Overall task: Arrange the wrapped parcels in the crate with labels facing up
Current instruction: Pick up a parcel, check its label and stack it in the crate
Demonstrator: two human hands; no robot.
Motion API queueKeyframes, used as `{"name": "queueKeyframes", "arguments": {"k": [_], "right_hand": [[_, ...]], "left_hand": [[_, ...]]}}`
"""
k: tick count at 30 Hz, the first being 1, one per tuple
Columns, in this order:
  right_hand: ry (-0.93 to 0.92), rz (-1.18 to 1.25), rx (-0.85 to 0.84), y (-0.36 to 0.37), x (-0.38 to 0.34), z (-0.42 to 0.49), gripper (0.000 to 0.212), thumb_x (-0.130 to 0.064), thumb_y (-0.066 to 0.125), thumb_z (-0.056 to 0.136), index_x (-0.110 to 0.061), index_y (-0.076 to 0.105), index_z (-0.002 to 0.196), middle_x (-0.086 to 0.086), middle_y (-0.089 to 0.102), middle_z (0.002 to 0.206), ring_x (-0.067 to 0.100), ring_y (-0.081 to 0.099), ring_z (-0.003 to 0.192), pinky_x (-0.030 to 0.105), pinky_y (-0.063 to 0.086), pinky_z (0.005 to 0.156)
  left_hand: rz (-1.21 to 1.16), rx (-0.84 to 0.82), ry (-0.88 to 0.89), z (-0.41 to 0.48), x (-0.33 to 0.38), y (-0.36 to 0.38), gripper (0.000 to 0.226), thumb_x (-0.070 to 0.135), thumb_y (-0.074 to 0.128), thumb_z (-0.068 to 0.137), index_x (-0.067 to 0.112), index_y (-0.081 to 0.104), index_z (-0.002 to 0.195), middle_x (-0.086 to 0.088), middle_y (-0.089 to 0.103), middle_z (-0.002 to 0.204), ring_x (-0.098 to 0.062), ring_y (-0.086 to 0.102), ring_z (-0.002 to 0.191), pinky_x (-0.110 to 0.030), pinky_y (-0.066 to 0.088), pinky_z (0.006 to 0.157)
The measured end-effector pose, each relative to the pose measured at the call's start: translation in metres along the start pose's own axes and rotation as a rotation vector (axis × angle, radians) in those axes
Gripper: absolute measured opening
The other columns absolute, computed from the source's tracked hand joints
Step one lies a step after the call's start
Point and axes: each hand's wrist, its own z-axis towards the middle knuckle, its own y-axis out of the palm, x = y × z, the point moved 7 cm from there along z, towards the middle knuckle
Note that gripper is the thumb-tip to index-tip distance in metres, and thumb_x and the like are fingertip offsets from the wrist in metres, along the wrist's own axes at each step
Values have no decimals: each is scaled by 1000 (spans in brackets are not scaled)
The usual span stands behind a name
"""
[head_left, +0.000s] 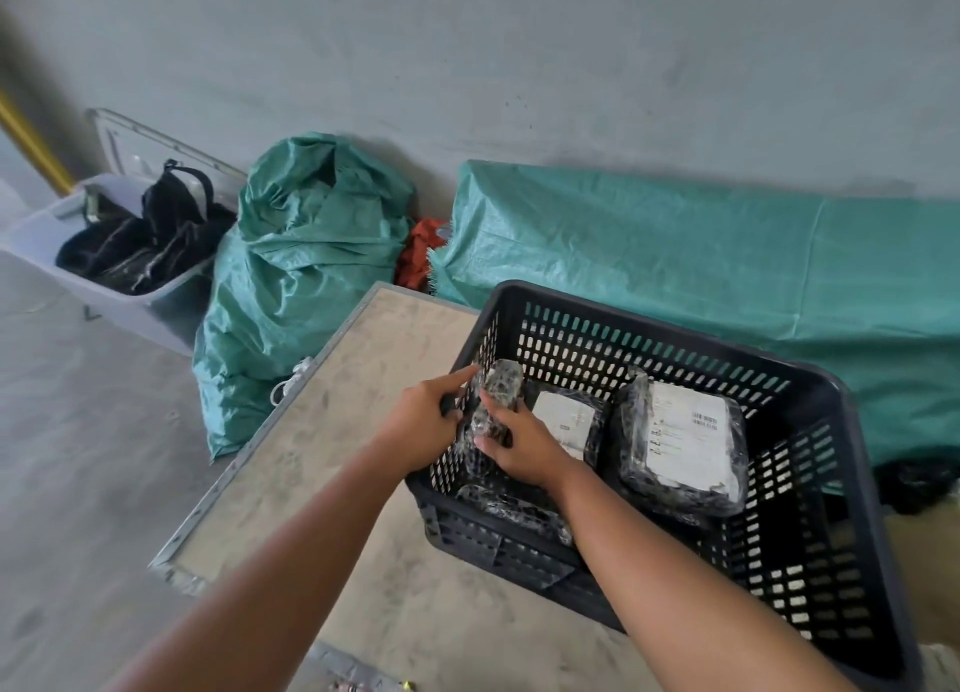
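A black slatted crate [810, 395] stands on a dusty board table [332, 395]. Inside its left wall, both hands hold a small dark bubble-wrapped parcel [500, 385] that stands on edge, with no label showing. My left hand [423, 421] grips it from the crate's left side, forefinger stretched along the rim. My right hand [524, 444] clasps it from the right. A second parcel [566, 416] lies flat in the middle with its white label up. A larger parcel [683, 434] leans at the right, label up. Another wrapped parcel [511, 509] lies under my right wrist.
A full green woven sack [306, 270] stands beyond the table's left edge. A green tarp [701, 260] covers a long heap behind the crate, with red cloth [418, 254] between them. A grey tub [67, 234] with black bags sits at far left by the wall.
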Motion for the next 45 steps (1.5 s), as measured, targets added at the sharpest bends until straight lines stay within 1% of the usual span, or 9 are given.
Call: {"name": "queueKeyframes", "arguments": {"k": [4, 9, 12, 16, 26, 30, 33, 38, 45], "right_hand": [[32, 56, 55, 7, 1, 1, 67, -35, 80, 88, -24, 48, 146, 8, 60, 140, 23, 63, 122, 21, 50, 93], [91, 140, 209, -9, 16, -4, 53, -25, 83, 85, -27, 55, 129, -4, 63, 114, 3, 63, 88, 3, 43, 56], [97, 162, 230, -14, 20, -7, 58, -16, 76, 88, -19, 58, 143, 4, 63, 128, -6, 57, 83, -6, 39, 62], [107, 201, 257, -28, 20, -18, 58, -21, 70, 91, -18, 57, 147, 10, 55, 151, 23, 59, 128, 32, 45, 107], [55, 73, 399, -72, -4, -65, 51, -25, 69, 93, -32, 60, 143, 0, 63, 140, 13, 58, 46, 14, 42, 40], [11, 152, 483, -115, -25, -104, 48, -20, 69, 94, -42, 63, 136, -27, 57, 109, -6, 45, 41, 8, 39, 45], [-42, 165, 490, -151, -49, -133, 48, -19, 71, 92, -48, 66, 130, -47, 47, 115, -20, 57, 63, 3, 47, 59], [-143, 265, 420, -204, -82, -164, 48, -18, 74, 85, -55, 72, 116, -35, 67, 121, 2, 72, 98, 31, 60, 88], [-251, 544, 207, -246, -91, -158, 36, -16, 71, 76, -28, 83, 108, 4, 80, 100, 18, 76, 78, 38, 65, 61]], "left_hand": [[-23, 27, -6, -9, -11, -7, 75, 2, 56, 91, 49, 46, 148, -5, 74, 108, -20, 71, 78, -29, 56, 61], [-43, 13, 5, 3, -11, 0, 77, -2, 53, 90, 47, 45, 149, -11, 70, 101, -23, 65, 77, -23, 50, 66], [-7, 32, -1, 4, -13, 2, 77, -3, 52, 89, 46, 46, 148, -6, 61, 91, -17, 58, 76, -25, 49, 66], [3, 34, 20, 5, -12, 3, 76, -3, 51, 88, 43, 47, 149, 2, 49, 90, -15, 52, 76, -26, 45, 67], [-38, 25, -1, 4, -13, 1, 70, 4, 53, 97, 49, 44, 149, 10, 51, 70, -4, 51, 39, -13, 40, 39], [10, 60, 100, -3, 0, -3, 62, 4, 59, 97, 39, 51, 148, -6, 71, 114, -17, 70, 87, -17, 53, 66], [47, 108, 230, -9, 14, -9, 46, 5, 65, 96, 36, 69, 129, -13, 45, 158, -38, 28, 151, -49, 29, 120], [-223, 48, 384, -12, 69, -31, 39, 31, 79, 87, 56, 69, 116, 11, 27, 165, -8, 10, 156, -45, 17, 121], [-734, -409, 527, -6, 144, -37, 35, 21, 70, 92, 32, 74, 125, 11, 64, 141, -6, 50, 139, -19, 44, 105]]}}
